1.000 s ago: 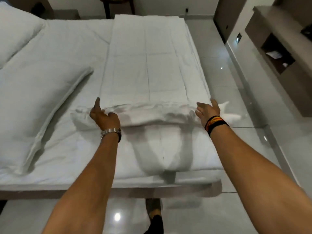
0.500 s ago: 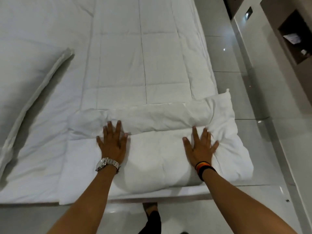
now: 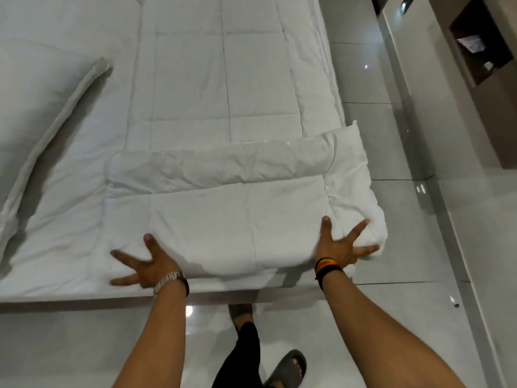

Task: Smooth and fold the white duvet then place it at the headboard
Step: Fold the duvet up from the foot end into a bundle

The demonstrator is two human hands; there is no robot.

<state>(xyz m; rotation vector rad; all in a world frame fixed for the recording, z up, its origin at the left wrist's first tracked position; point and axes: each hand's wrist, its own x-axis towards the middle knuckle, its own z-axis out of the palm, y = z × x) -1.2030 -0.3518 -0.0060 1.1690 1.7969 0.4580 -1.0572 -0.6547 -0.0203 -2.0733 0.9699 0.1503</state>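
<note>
The white quilted duvet (image 3: 223, 88) lies in a long strip down the right half of the bed, its near end folded over into a thick flap (image 3: 237, 219). My left hand (image 3: 145, 264), with a metal watch, rests flat with fingers spread at the flap's near left corner. My right hand (image 3: 342, 245), with dark and orange wristbands, presses fingers apart on the near right corner, where a loose puffy part (image 3: 355, 175) hangs past the bed's edge. Neither hand grips the cloth.
A large white pillow (image 3: 36, 107) lies on the bed's left side. The bed's near edge (image 3: 84, 296) runs below my hands. Glossy tiled floor (image 3: 391, 317) lies to the right, with a wall cabinet (image 3: 481, 43) beyond. My leg and a grey sandal (image 3: 288, 365) stand below.
My hands slid from the fold line back toward me and outward to the flap's near corners, fingers spreading wider. The flap looks flatter. The view tilted down and closer.
</note>
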